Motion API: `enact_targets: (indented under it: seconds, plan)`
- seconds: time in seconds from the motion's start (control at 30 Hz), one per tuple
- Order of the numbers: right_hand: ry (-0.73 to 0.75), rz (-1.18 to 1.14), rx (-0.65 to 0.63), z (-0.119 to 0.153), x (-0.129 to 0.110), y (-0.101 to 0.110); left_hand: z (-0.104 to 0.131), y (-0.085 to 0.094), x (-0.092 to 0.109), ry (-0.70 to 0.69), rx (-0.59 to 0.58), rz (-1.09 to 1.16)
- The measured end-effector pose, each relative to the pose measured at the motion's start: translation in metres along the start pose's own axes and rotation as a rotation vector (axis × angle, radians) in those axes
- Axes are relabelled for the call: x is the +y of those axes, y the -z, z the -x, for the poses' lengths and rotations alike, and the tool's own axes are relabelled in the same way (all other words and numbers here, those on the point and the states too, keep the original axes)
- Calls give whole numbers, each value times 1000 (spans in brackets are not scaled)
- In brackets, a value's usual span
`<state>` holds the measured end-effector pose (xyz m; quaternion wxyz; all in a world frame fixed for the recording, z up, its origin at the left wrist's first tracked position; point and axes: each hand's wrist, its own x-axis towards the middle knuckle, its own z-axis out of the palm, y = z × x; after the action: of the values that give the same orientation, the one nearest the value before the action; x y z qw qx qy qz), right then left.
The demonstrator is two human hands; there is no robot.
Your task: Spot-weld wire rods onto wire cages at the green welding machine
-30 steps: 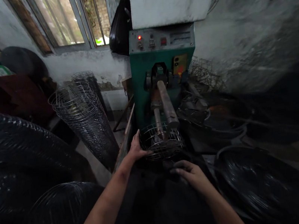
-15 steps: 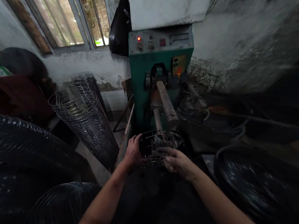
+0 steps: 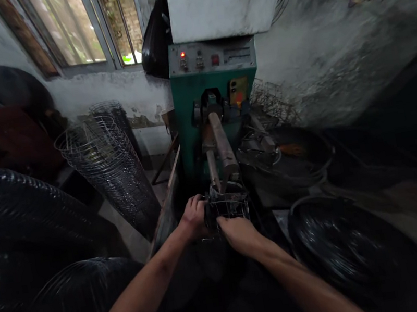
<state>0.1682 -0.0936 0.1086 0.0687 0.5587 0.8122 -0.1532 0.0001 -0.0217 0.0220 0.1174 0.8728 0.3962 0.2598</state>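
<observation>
Wire cage: the small wire cage lies between the two hands, beyond the right one and to the right of the left one, just under the near ends of the machine's arms.
Cage's look: thin dark wires cross into an open grid, with a few strands catching the light; the lower part fades into shadow, so its full outline cannot be told.
Left hand: the left hand is bent at the cage's left side, fingertips forward; the dark hides whether it grasps the wire.
Right hand: the right hand pinches the near edge of the cage between thumb and curled fingers.
Machine arms: a thick upper arm and a thinner lower arm reach out above the cage; whether the wires touch either one is unclear.
Green machine: the green machine stands behind, its red lamp lit.
Left side: a leaning stack of round wire guards stands well apart from the hands.
</observation>
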Motion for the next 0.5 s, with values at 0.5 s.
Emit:
enact_targets:
  seconds: [0.5]
  plan:
    - [32,12,53,-4,28,2,-18,3,9,-1,30,-9]
